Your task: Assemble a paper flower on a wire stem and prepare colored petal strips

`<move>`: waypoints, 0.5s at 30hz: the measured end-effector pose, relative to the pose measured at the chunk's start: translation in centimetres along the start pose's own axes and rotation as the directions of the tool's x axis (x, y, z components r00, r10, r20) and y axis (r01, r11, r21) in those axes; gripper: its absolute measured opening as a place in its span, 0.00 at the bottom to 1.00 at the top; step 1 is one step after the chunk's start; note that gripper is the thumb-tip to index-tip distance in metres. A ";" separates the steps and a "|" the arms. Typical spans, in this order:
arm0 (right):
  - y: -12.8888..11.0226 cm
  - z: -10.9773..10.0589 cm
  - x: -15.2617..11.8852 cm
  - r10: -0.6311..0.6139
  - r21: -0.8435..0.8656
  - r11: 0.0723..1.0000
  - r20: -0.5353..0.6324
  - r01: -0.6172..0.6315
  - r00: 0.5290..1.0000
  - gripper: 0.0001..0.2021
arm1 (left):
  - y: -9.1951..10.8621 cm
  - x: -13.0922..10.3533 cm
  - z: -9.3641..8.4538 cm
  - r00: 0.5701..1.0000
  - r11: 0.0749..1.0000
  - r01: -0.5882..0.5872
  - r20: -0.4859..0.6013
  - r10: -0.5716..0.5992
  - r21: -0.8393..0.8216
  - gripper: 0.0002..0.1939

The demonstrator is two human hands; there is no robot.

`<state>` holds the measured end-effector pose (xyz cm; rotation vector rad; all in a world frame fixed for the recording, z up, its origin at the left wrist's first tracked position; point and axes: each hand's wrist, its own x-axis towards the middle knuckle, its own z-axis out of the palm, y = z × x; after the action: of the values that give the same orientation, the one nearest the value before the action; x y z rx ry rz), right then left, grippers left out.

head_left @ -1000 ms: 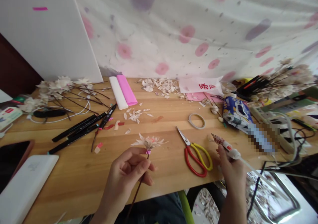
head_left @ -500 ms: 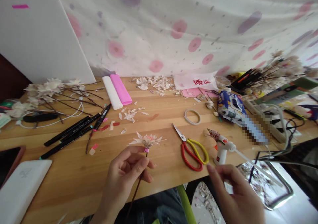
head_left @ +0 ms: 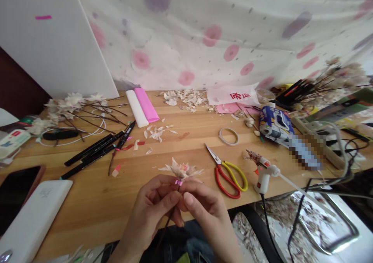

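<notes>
Here, from my remote seat, I see a pale dried flower (head_left: 183, 171) held upright above the near edge of a wooden worktop (head_left: 96, 204). The left hand (head_left: 154, 202) pinches its dark stem (head_left: 165, 230) below the bloom. The right hand (head_left: 205, 208) meets it at a pink band (head_left: 178, 183); I cannot tell whether those fingertips grip. Red-and-yellow-handled scissors (head_left: 220, 166) lie to the right, a white glue gun (head_left: 264, 174) beyond them.

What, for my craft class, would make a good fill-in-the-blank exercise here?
The left hand and right hand meet around a long-stemmed ____.
The scissors have one red handle and one ____ handle.
Beside the white roll lies a ____ roll.
The glue gun stands to the ____ of the scissors.

Missing words: flower; yellow; pink; right.
</notes>
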<state>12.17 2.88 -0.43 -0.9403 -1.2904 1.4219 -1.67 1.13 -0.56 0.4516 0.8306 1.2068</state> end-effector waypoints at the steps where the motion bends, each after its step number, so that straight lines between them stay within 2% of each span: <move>1: 0.1 0.0 -0.1 0.034 0.043 0.999 -0.004 -0.033 0.999 0.10 | 0.1 -0.1 0.2 1.000 1.000 0.014 0.008 -0.014 0.001 0.15; 5: 0.6 -0.1 -0.1 0.100 0.119 0.988 -0.001 -0.099 0.995 0.11 | 0.3 -0.3 0.8 0.998 0.997 0.060 -0.018 -0.059 0.043 0.18; 9: 0.6 -0.2 0.0 0.042 0.071 0.997 -0.046 -0.039 0.998 0.09 | -0.2 -0.1 0.2 0.999 0.999 0.027 0.023 -0.028 0.017 0.15; 12: 0.9 -0.5 -0.2 -0.012 0.114 0.993 -0.070 0.020 0.997 0.07 | -0.8 0.2 -0.5 0.997 0.999 -0.014 0.075 0.017 -0.034 0.12; 15: 1.8 -0.7 -0.6 -0.098 0.144 0.982 -0.155 0.121 0.983 0.07 | -1.2 0.4 -0.9 0.996 0.997 -0.018 0.082 0.024 -0.069 0.10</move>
<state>12.68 2.47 -2.30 -0.8416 -1.0906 1.3206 -1.51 1.02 -2.12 0.4528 0.7129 1.2239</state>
